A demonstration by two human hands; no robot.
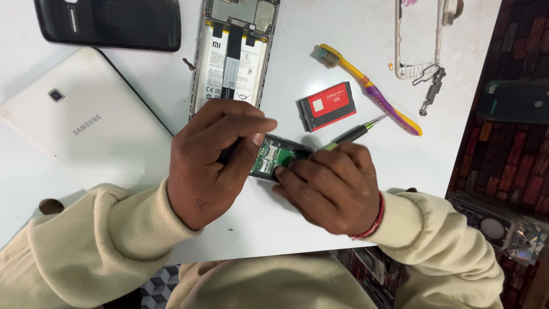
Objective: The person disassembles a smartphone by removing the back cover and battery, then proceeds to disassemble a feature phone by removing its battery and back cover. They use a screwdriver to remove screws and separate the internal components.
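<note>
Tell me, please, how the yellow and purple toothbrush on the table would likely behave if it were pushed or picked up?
The toothbrush looks like thin moulded plastic, so it is probably light and fairly stiff. It lies flat on the smooth white table, so a push would likely slide or spin it. Its slightly curved handle suggests it may rock rather than roll away.

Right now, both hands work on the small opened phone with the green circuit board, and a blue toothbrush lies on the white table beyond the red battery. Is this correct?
Not quite. The toothbrush is yellow and purple, not blue, as the head view shows. The rest holds: the left hand and right hand work on the small opened phone, and the toothbrush lies beyond the red battery on the white table.
</note>
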